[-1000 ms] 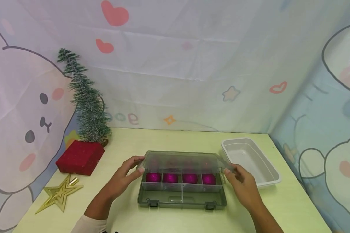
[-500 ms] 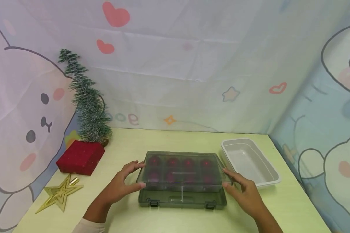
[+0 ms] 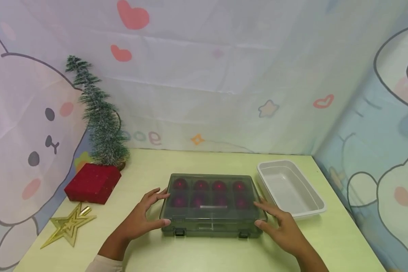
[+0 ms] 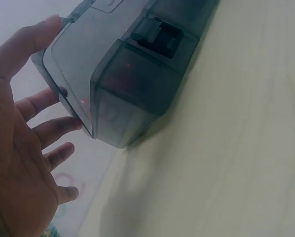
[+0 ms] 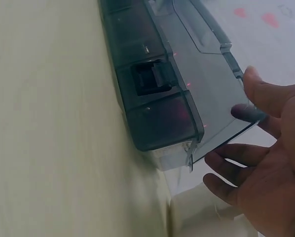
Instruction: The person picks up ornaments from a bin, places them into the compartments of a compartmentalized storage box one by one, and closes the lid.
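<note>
A translucent grey compartment box (image 3: 212,227) stands on the table, its hinged lid (image 3: 190,217) lowered almost onto the base. Through the lid show several shiny magenta balls (image 3: 201,185) in two rows of compartments. My left hand (image 3: 140,218) holds the lid's left edge, thumb at the front corner and fingertips along the side. At the opposite edge my right hand (image 3: 281,226) grips the lid, thumb in front and forefinger tip seen through the plastic. In both wrist views a gap shows between lid and base. Two front latches (image 3: 180,232) hang unfastened.
A white plastic tray (image 3: 268,185) sits close behind my right hand. Further left are a small frosted Christmas tree (image 3: 103,124), a red box (image 3: 93,181) and a gold star topper (image 3: 69,224). A printed cloth (image 3: 204,75) hangs behind the table (image 3: 197,162).
The lid has swung down and forward, from partly raised to nearly level over the balls and the front compartments. Both hands have followed its edges downward.
</note>
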`<state>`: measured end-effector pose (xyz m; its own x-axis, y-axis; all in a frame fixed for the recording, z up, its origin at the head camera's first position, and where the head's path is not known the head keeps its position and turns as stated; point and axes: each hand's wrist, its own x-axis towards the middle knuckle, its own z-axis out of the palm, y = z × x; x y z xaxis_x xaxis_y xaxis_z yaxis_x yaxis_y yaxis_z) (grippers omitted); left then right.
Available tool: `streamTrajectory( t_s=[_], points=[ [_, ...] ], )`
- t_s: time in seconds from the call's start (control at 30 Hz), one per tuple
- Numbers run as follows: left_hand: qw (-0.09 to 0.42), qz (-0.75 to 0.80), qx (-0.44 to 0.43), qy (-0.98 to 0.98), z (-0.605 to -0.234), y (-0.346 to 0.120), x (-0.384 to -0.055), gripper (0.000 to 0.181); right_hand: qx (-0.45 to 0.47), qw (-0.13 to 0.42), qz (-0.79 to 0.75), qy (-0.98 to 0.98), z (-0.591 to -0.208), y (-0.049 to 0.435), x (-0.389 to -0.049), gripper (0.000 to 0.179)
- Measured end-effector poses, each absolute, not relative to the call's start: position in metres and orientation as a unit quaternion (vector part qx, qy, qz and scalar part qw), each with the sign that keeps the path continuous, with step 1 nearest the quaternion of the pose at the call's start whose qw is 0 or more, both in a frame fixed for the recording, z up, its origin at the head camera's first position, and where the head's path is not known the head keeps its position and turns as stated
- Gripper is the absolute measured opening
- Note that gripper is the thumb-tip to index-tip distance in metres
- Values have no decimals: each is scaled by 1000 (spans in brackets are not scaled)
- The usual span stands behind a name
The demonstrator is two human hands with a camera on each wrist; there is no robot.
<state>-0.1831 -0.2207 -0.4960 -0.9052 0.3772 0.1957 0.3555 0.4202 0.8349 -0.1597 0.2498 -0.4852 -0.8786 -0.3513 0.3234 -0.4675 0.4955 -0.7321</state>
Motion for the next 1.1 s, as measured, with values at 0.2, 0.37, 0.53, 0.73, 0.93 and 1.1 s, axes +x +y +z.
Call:
streamTrajectory(
  t_s=[0.2, 0.37, 0.53, 0.73, 0.93, 1.1],
  points=[
    [11, 479, 220, 850, -501, -223, -185, 76, 244, 49, 441, -862, -489, 250, -161, 48],
    [7, 467, 234, 852, -503, -222, -186, 76, 237, 41, 431, -870, -491, 249, -161, 48],
    [3, 458, 251, 853, -502, -221, -185, 79, 239, 41, 422, -873, -493, 250, -160, 47],
    [-25, 431, 287, 855, -507, -219, -183, 74, 236, 55, 416, -876, -496, 248, -159, 47],
    [-61, 416, 349, 838, -511, -212, -183, 56, 282, 96, 415, -860, -500, 248, -161, 45],
    [-54, 407, 353, 841, -510, -206, -182, 43, 330, 92, 416, -842, -501, 246, -164, 32]
  ],
)
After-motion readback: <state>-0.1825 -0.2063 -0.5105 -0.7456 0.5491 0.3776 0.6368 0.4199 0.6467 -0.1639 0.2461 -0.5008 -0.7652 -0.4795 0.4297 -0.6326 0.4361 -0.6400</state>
